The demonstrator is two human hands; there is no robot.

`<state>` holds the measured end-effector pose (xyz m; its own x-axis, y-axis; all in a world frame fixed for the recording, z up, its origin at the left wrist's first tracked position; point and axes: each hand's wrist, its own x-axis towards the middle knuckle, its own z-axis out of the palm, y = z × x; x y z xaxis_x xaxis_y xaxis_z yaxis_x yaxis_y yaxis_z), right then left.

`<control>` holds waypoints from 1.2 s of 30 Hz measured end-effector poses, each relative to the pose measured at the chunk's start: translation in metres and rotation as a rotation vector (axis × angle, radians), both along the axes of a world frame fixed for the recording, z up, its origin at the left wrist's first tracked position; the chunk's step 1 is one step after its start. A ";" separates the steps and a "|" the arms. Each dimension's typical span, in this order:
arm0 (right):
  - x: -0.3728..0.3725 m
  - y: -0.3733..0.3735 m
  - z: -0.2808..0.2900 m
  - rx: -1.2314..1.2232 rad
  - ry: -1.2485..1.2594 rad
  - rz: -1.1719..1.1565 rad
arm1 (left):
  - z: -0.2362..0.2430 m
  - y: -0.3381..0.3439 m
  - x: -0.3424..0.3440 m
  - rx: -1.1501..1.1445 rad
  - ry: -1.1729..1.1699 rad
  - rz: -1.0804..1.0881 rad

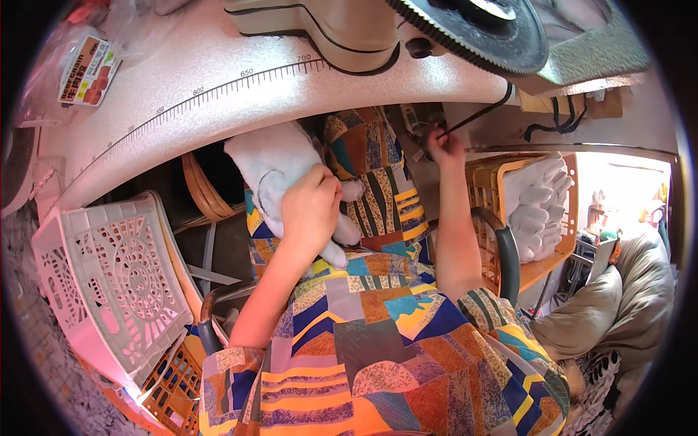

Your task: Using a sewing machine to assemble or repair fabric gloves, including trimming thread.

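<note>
A limp white plush toy piece [269, 149], with stubby limb-like parts hanging off it, lies over my lap below the table edge. My left hand [313, 207] is closed round its middle. To the right, my right hand [446, 147] reaches up under the table edge, its fingers pinched at the lower end of a thin dark cord or rod [480, 112]. That dark length slants up to the table's rim. What the right fingertips touch beyond it is hard to make out in the shadow.
A sewing machine [342, 36] with a dark handwheel [494, 43] stands on the white table [145, 134], which has a printed ruler. An orange basket [498, 174] of white plush pieces is at right. A white crate [123, 269] stands left, above an orange crate [171, 385].
</note>
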<state>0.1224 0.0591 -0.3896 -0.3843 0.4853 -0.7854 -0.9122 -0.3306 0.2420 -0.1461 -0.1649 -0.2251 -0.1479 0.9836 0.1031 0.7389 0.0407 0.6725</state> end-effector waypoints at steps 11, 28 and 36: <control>0.037 -0.080 -0.086 0.245 -0.153 0.814 | 0.047 0.007 -0.010 -0.236 -0.986 0.045; -0.049 -0.196 0.178 1.311 -1.660 0.481 | 0.012 0.004 0.003 -0.042 -1.166 -0.040; -0.072 -0.193 0.202 1.790 -2.078 0.893 | 0.011 0.004 0.010 -0.010 -1.131 -0.051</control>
<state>0.0507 -0.1342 -0.1872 -0.5377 0.8023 0.2594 0.5551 0.5684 -0.6072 -0.1357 -0.1613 -0.2138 -0.1107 0.9912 -0.0727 -0.2921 0.0374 0.9556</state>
